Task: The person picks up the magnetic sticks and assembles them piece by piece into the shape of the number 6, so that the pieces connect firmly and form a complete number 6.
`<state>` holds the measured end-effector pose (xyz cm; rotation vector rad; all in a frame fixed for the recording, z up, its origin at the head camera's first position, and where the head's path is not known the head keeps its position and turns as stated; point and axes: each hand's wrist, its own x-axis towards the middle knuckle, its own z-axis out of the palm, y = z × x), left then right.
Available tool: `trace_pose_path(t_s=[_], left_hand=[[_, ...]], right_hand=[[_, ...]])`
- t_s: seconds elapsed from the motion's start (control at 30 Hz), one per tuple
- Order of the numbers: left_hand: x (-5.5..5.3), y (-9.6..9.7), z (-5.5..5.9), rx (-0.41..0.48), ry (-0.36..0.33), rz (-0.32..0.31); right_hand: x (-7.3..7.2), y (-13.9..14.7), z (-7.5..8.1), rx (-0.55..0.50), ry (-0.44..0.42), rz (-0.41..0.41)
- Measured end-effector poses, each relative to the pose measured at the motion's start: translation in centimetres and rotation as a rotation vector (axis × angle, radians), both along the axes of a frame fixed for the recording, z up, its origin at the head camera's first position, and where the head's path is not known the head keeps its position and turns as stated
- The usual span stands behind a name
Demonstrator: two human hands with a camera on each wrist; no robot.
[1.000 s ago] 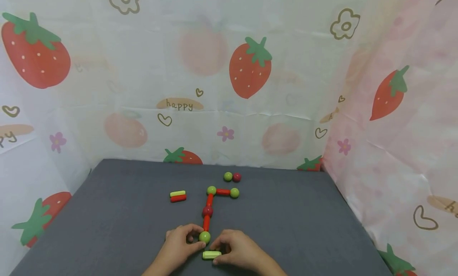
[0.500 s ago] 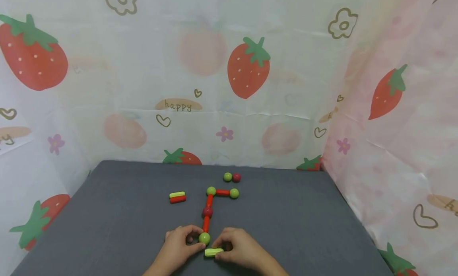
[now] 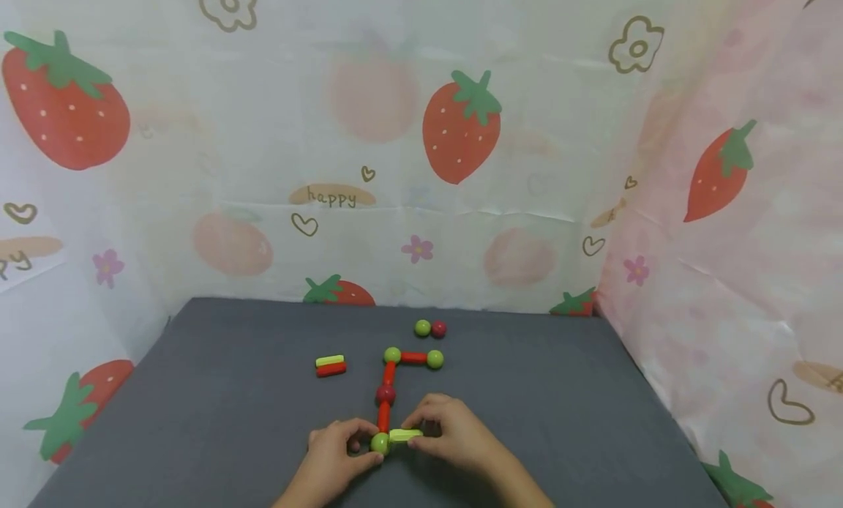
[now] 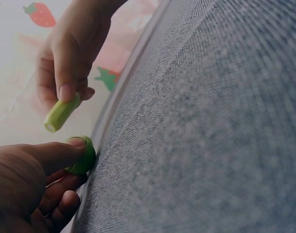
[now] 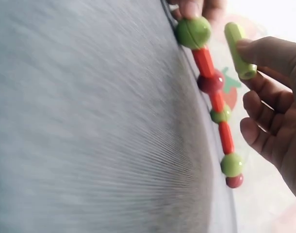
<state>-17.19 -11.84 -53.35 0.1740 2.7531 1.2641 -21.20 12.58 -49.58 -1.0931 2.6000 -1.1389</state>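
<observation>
My left hand (image 3: 332, 457) pinches the green ball (image 3: 380, 443) at the near end of a chain of balls and red rods on the dark table. In the left wrist view, the thumb lies over this green ball (image 4: 83, 158). My right hand (image 3: 457, 433) holds a yellow-green rod (image 3: 405, 435) between thumb and fingers, just right of the ball. A small gap separates the rod (image 5: 239, 51) from the ball (image 5: 194, 33) in the right wrist view. Up the chain come a red rod (image 3: 383, 416), a dark red ball (image 3: 386, 394) and another red rod (image 3: 390, 373).
The chain bends right at a far green ball (image 3: 392, 355), through a red rod (image 3: 413, 358) to a green ball (image 3: 435, 359). Behind lie a loose green ball (image 3: 422, 328) and red ball (image 3: 438, 329). Left are loose yellow-green (image 3: 330, 361) and red (image 3: 331, 370) rods. Strawberry-print cloth walls surround the table.
My right hand has lifted the yellow-green rod off the table and brought it forward, level with the near green ball. The left hand has stayed at that ball.
</observation>
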Motion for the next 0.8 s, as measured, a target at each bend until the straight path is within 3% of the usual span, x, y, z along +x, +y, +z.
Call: trace_pose_path(t_s=[0.37,0.8], left_hand=[[0.2,0.3,0.1,-0.001,-0.029,0.004],[0.4,0.4,0.2,0.013,-0.018,-0.012]], right_hand=[[-3.2,0.1,1.0,0.064,-0.004,-0.153],[-4.9,-0.3,-1.0,0.087,0.019,-0.234]])
